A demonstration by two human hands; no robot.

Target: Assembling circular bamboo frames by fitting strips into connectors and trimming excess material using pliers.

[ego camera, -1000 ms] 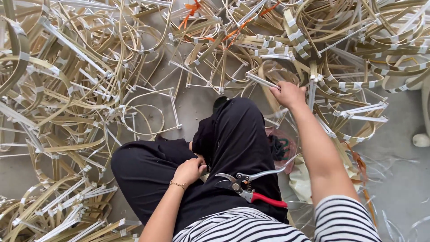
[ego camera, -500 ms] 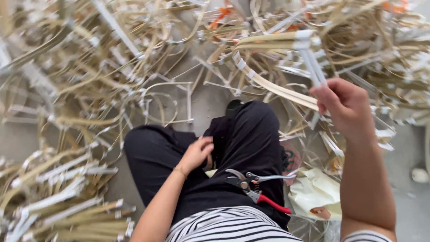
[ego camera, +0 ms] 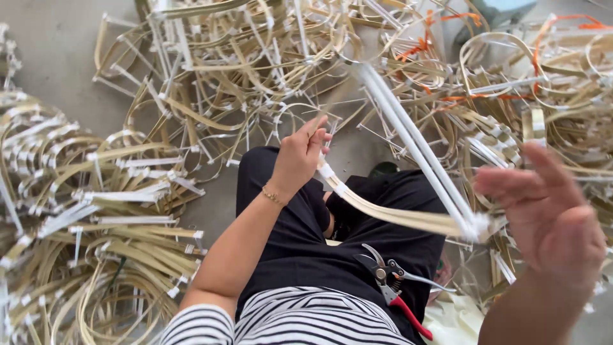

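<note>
At nine o'clock a big pile of bent bamboo strips (ego camera: 83,243) lies on the grey floor (ego camera: 51,51). More bamboo hoops (ego camera: 242,70) with white ties fill the top, from eleven to one o'clock. In the middle, the left hand (ego camera: 299,156) pinches one end of a bamboo frame (ego camera: 396,214), with its fingers closed on the strip. The frame runs from that hand toward three o'clock, and long white sticks (ego camera: 415,147) rise from it toward twelve o'clock. At six o'clock, red-handled cutters (ego camera: 393,287) rest on the black trousers (ego camera: 300,243). At four o'clock the right hand (ego camera: 552,217) is blurry, fingers spread, just beside the frame's other end. I cannot tell if it touches it.
</note>
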